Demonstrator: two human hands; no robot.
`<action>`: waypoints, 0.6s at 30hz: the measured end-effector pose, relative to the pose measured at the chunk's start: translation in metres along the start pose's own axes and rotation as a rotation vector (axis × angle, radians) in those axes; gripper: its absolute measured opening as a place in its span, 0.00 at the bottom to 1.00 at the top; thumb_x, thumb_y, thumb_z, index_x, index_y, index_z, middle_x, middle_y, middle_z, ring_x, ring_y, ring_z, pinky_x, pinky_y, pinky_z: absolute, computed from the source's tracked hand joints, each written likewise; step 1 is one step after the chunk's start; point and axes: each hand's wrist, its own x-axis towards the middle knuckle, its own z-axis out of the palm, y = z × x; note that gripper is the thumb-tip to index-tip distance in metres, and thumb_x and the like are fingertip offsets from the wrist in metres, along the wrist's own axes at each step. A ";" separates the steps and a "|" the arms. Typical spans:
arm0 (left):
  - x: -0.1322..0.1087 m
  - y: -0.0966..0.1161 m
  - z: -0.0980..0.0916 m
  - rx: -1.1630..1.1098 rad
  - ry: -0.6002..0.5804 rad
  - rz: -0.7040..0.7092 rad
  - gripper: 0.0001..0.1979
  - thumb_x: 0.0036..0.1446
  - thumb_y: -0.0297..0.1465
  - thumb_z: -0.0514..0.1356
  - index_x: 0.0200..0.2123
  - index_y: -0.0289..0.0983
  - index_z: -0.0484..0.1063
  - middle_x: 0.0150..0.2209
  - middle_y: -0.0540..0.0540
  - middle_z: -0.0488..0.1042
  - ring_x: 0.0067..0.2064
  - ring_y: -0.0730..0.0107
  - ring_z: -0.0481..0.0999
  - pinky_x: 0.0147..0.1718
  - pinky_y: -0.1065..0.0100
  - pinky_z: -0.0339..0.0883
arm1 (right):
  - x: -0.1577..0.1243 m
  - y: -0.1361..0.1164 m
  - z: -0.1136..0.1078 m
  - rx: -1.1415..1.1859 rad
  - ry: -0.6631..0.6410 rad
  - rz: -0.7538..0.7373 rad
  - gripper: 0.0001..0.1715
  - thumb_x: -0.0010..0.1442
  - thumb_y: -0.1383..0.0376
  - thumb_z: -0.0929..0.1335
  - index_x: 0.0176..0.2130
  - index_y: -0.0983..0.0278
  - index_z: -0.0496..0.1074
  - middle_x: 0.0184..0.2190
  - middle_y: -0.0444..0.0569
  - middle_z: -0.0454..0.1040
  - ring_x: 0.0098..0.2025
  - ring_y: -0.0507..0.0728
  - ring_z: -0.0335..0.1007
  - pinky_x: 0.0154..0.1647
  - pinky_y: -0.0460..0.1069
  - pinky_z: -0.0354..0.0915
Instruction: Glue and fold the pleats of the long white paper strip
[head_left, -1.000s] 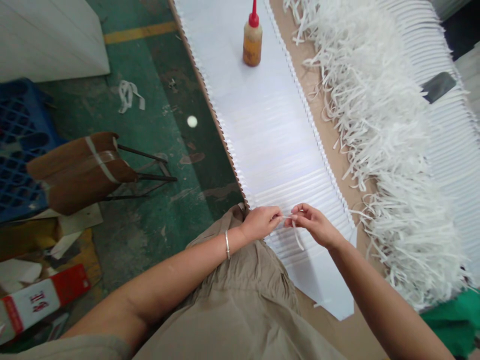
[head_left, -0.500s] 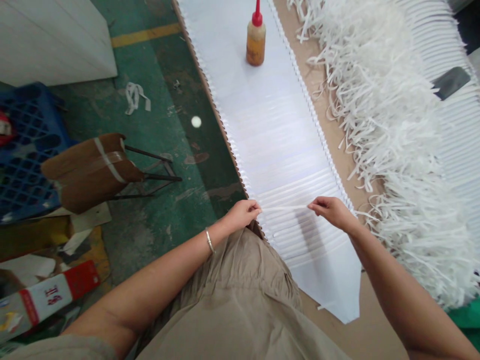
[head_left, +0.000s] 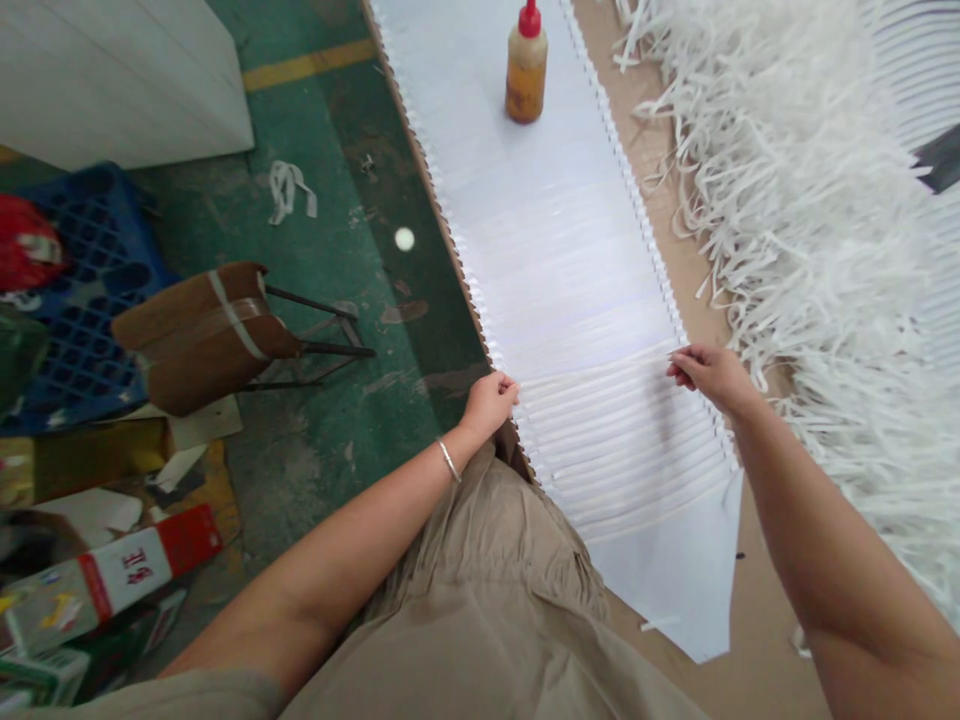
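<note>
A long row of overlapping white sheets (head_left: 555, 250) runs away from me on a brown table (head_left: 675, 260). Several white strips (head_left: 622, 430) lie across its near end. My left hand (head_left: 491, 400) is closed at the left edge of the sheets, pinching one end of a thin white strip (head_left: 592, 372). My right hand (head_left: 709, 375) is closed at the right edge, pinching the other end. The strip is stretched straight across the sheets between both hands. A silver bangle (head_left: 448, 460) is on my left wrist.
A glue bottle with a red cap (head_left: 525, 70) stands on the sheets farther away. A big heap of loose white strips (head_left: 810, 250) covers the table's right side. On the green floor at left are a brown stool (head_left: 210, 335), a blue crate (head_left: 75, 290) and cartons (head_left: 112, 585).
My hands started together at the middle of the sheets, then drew apart to the two edges, pulling the strip taut. They also moved a little farther up the row.
</note>
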 end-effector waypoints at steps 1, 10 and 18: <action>0.001 0.001 0.001 0.000 -0.003 -0.006 0.07 0.57 0.27 0.58 0.26 0.38 0.69 0.21 0.53 0.72 0.19 0.75 0.68 0.24 0.72 0.60 | 0.003 0.000 -0.001 0.005 0.019 0.001 0.24 0.56 0.45 0.70 0.32 0.65 0.76 0.22 0.49 0.76 0.21 0.51 0.65 0.23 0.47 0.60; 0.003 0.002 0.005 0.044 0.076 0.050 0.08 0.54 0.29 0.60 0.24 0.39 0.67 0.18 0.54 0.69 0.22 0.72 0.69 0.26 0.71 0.60 | 0.027 -0.001 -0.002 0.074 0.176 0.023 0.21 0.56 0.49 0.69 0.30 0.65 0.73 0.26 0.53 0.79 0.23 0.52 0.67 0.23 0.48 0.62; 0.001 -0.007 0.008 -0.097 0.049 0.093 0.07 0.54 0.35 0.59 0.27 0.39 0.67 0.20 0.53 0.69 0.22 0.73 0.69 0.25 0.72 0.62 | 0.050 0.007 0.004 0.000 0.313 0.011 0.20 0.55 0.49 0.70 0.32 0.63 0.72 0.24 0.47 0.75 0.25 0.53 0.66 0.29 0.49 0.63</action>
